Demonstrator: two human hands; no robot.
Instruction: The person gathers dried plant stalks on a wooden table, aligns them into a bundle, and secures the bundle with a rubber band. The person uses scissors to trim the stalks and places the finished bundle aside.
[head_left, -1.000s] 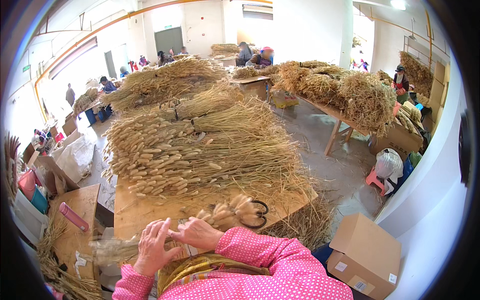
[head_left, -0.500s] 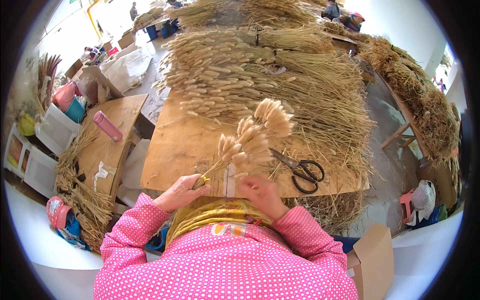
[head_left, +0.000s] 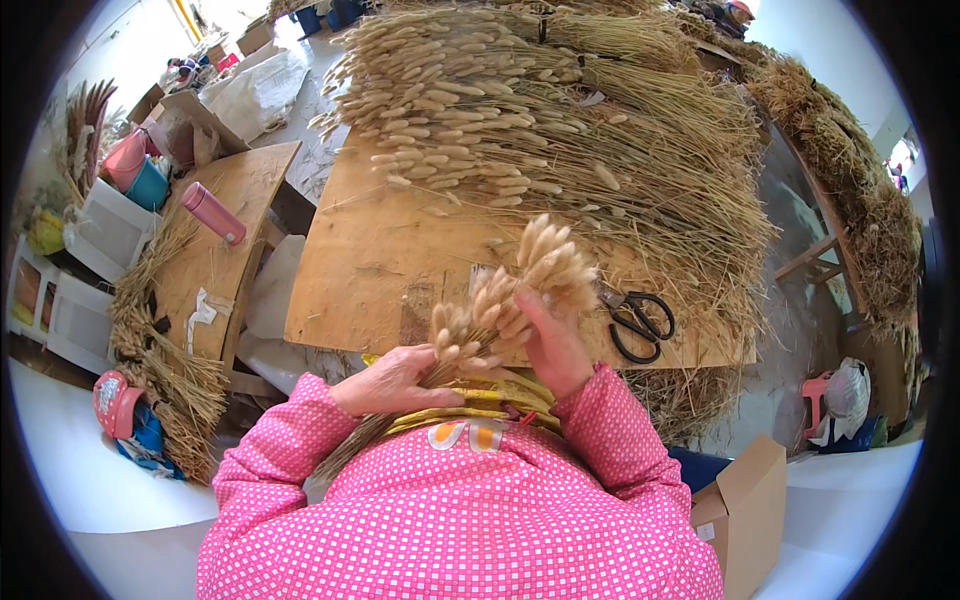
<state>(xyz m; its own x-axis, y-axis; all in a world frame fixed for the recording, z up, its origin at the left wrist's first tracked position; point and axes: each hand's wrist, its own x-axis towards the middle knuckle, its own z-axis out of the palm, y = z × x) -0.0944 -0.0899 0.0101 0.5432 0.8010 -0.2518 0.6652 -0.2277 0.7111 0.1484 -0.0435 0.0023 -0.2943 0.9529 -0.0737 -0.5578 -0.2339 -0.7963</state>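
A bunch of dried bunny-tail grass (head_left: 553, 262) with fluffy tan heads slants over the near edge of the wooden table (head_left: 345, 280). My left hand (head_left: 392, 382) is closed around its stems just below the lowest heads; the stem ends trail down to the left against my clothes. Among the heads, my right hand (head_left: 560, 348) grips the bunch from the right, thumb on top, its other fingers mostly hidden. Black-handled scissors (head_left: 640, 325) lie on the table just right of that hand.
Rows of loose bunny-tail stems (head_left: 640, 150) cover the table's far side. On a side table (head_left: 235, 265) at left stands a pink bottle (head_left: 213, 213). Dried grass is heaped on a rack (head_left: 850, 170) at right. An open cardboard box (head_left: 748, 510) sits near my right elbow.
My right hand has risen from beside the stems onto the heads. My left hand has slid up the stems close to the heads, and the bunch sits nearer to me. The view has tipped downward.
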